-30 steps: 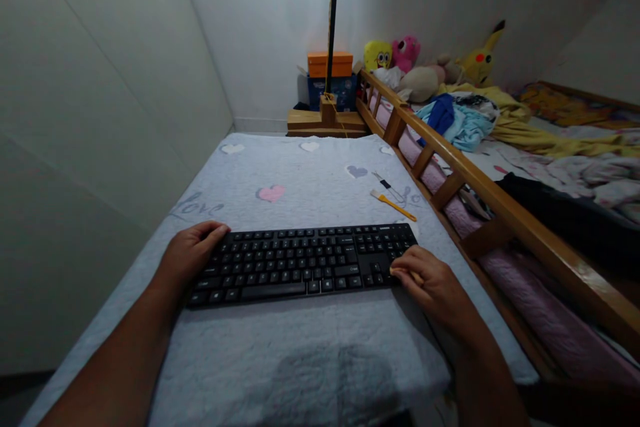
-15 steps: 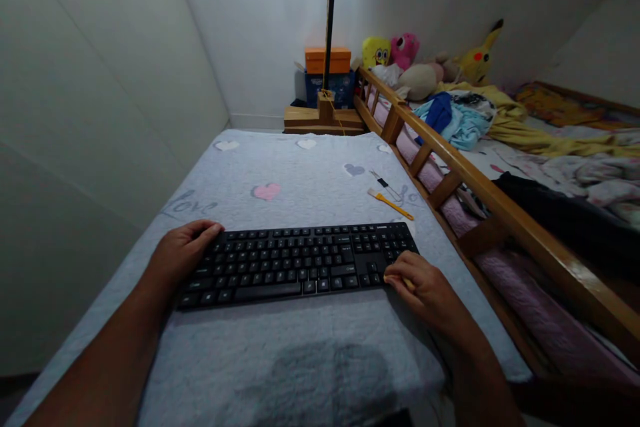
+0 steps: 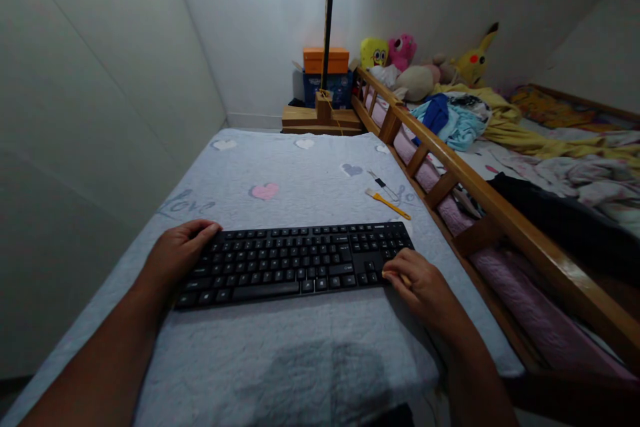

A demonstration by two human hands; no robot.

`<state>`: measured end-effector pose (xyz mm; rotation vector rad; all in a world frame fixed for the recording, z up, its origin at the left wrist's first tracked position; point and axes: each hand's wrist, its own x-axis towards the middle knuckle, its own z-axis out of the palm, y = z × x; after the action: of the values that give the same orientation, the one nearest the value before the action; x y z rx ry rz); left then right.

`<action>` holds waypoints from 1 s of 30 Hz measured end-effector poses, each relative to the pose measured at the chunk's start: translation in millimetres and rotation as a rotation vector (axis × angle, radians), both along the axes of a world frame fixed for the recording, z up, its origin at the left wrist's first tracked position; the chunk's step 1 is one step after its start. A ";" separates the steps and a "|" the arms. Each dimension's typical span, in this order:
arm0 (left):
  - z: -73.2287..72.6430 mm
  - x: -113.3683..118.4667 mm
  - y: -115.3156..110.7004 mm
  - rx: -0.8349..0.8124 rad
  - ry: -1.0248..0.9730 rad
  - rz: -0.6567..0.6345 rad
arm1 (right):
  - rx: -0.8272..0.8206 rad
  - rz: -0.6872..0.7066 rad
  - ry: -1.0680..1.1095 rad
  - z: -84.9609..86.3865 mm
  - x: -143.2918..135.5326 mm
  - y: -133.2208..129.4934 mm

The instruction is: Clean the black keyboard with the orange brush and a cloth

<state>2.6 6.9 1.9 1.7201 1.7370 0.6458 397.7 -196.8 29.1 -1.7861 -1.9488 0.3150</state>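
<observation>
A black keyboard [image 3: 283,260] lies flat on the cloth, its long space bar on the side near me. My left hand [image 3: 183,250] is closed round its left end, thumb on the top left corner. At the opposite end, my right hand [image 3: 413,280] is pinched over the lower right keys. A small yellowish thing [image 3: 406,280] shows between its fingers; most of it is hidden, so its kind cannot be made out. Beyond the keyboard on the right lies a yellow-handled brush [image 3: 389,205], with a thin wire tool with a black grip [image 3: 381,183] beside it.
A pale blue cloth with hearts [image 3: 230,187] covers the surface. Along the right runs a wooden bed rail [image 3: 450,153], with clothes [image 3: 453,120] and plush toys beyond. At the far end, an orange box [image 3: 327,60] sits near a black pole [image 3: 327,20] on a wooden base.
The view has shifted very slightly. Both hands keep their places on the keyboard, and nothing has been taken up or let go.
</observation>
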 end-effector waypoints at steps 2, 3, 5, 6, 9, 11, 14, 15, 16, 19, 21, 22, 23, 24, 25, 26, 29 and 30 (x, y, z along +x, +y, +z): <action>1.0 0.6 -0.3 0.010 0.000 -0.002 | 0.024 -0.016 0.002 -2.3 -0.5 0.4; 1.7 1.1 -0.6 0.017 0.005 -0.001 | 0.027 -0.014 0.003 -3.3 -0.6 0.1; 3.3 2.4 -1.4 0.022 0.020 0.001 | 0.012 -0.001 0.003 -4.1 -0.7 -1.5; 4.0 2.9 -1.8 0.019 0.023 0.003 | -0.003 0.006 0.001 -3.7 -0.6 -2.6; 4.4 3.7 -2.1 -0.003 0.012 0.010 | -0.034 0.020 0.006 -0.7 -0.2 -5.3; 3.4 3.5 -1.3 -0.017 0.000 0.008 | -0.018 0.012 0.021 0.4 -0.3 -5.2; 3.0 3.3 -0.5 -0.020 0.013 0.002 | 0.018 -0.007 0.032 -1.6 -1.3 -2.4; 3.4 3.5 -0.7 -0.019 0.018 0.002 | 0.022 -0.012 0.030 -3.0 -1.8 -1.3; 4.1 3.9 -1.2 -0.015 0.020 0.005 | 0.023 -0.015 0.026 -4.4 -2.2 -0.3; 6.7 5.6 -3.3 -0.012 0.009 0.010 | 0.009 -0.013 0.012 -6.5 -3.0 0.7; 7.8 6.5 -4.1 -0.015 0.006 0.018 | -0.014 0.004 0.001 -4.9 -2.7 -0.3; 8.0 6.7 -4.1 -0.017 0.007 0.020 | -0.029 0.016 -0.006 -3.4 -2.3 -1.1; 8.1 6.8 -3.8 -0.018 0.010 0.022 | -0.042 0.029 -0.012 -1.5 -1.8 -1.8; 8.0 6.6 -3.3 -0.018 0.014 0.022 | -0.052 0.042 -0.014 0.5 -1.2 -2.2; 7.7 6.4 -2.8 -0.016 0.018 0.022 | -0.056 0.052 -0.012 2.2 -0.6 -2.3; 7.2 5.9 -2.2 -0.013 0.020 0.021 | -0.055 0.057 -0.006 3.4 -0.2 -2.0; 4.7 3.9 -0.6 -0.003 0.019 0.013 | -0.008 0.037 0.014 2.6 0.2 1.3; 3.6 3.2 -0.2 0.002 0.018 0.011 | 0.009 0.022 0.015 0.9 0.0 2.7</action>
<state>5.8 6.7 5.5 1.7238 1.7600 0.6392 397.7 -194.1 29.9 -1.7523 -1.9580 0.3258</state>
